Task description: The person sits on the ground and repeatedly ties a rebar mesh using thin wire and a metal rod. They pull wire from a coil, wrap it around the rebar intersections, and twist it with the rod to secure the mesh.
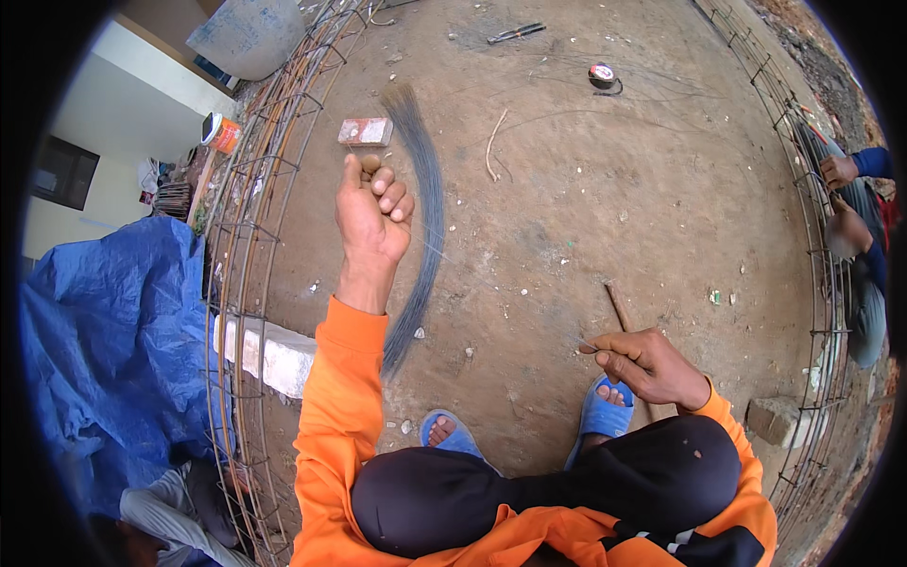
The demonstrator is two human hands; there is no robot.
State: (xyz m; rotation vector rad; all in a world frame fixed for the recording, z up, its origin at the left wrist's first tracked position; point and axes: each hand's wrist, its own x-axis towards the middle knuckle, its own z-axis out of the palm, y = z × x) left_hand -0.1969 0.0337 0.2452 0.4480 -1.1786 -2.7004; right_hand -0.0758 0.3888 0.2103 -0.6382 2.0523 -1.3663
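Observation:
My left hand [375, 209] is raised with its fingers curled around a thin strand of metal wire [464, 266]. The faint strand slants across towards my right hand [645, 365], which pinches wire between thumb and forefinger, low and in front of my right knee. Beneath and beside my left hand, a long curved bundle of thin steel tie wire [432, 191] lies on the dirt. A red-and-white brick [365, 132] sits near the bundle's far end. Behind my right hand a wooden stick [618, 308] lies on the ground, partly hidden.
Rebar cages run along the left [244, 227] and right [815, 283]. A white block [276, 354] supports the left cage; a grey block [779, 419] is at right. Pincers [517, 33] and a tape measure [602, 75] lie farther off. People crouch beyond both cages.

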